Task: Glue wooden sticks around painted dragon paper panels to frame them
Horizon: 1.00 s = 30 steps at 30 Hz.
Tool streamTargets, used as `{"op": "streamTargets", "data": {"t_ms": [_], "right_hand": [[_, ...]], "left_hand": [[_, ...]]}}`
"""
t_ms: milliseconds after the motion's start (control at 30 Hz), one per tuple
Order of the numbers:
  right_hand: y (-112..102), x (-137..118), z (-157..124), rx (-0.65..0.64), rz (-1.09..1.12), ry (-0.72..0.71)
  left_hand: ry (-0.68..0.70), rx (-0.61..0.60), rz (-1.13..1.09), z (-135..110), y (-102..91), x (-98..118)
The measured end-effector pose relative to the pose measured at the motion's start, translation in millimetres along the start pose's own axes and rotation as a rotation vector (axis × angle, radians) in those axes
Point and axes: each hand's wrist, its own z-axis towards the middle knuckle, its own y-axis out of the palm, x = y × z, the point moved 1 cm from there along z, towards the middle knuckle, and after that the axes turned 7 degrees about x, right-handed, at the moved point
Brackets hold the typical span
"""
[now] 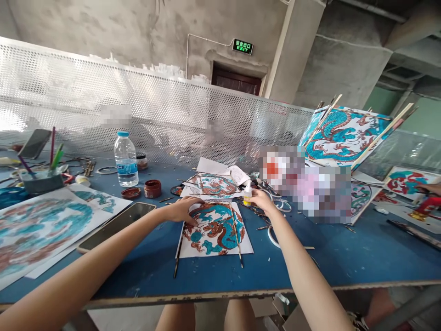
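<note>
My left hand (182,210) rests at the upper left of a sheet with a blue and brown dragon picture (210,230), fingers stretched and thumb apart on the paper. One thin dark stick (178,255) runs along the sheet's left edge. Another stick (236,234) lies across its right part. Past the sheet's top right corner, my right hand (262,201) grips a small white glue bottle (247,193) with a yellow label, held upright. Just behind lies a second sheet with a brown dragon (218,185), also with sticks on it.
On the left are a phone (117,225), larger dragon sheets (44,225), a water bottle (126,158) and a brown paint jar (152,188). Tape rings (274,236) lie at right. A perforated metal screen (165,115) borders the table's back. Another person's hand (427,188) shows far right.
</note>
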Motion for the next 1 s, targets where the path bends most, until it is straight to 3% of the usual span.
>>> {"op": "streamTargets", "data": {"t_ms": [133,267,467,600,667,867,1000], "right_hand": [[5.1,8.1,-0.1,-0.120,-0.205,-0.026],[7.3,6.3,-1.6,-0.015,-0.511,-0.202],[11.7,1.2,-5.4,0.000,-0.658,-0.223],[10.7,1.2,-6.2,0.002,-0.684,-0.215],[10.0,2.6,-5.6,-0.005,-0.697,-0.210],[9.1,7.3,-4.1,0.010,-0.736,-0.181],[5.6,4.9,-5.6,-0.001,-0.691,-0.190]], "left_hand": [[0.064,-0.048,-0.104,-1.6,-1.6,-3.7],[0.106,-0.039,-0.504,0.1,-4.2,-3.2],[-0.161,0.384,-1.047,14.2,-13.4,-17.0],[-0.204,0.481,-1.159,20.4,-17.1,-32.3],[-0.251,0.521,-0.977,19.5,-19.4,-37.5],[-0.336,0.501,0.082,4.3,-22.9,-36.7],[-0.320,0.348,0.457,-0.1,-17.4,-33.1]]}}
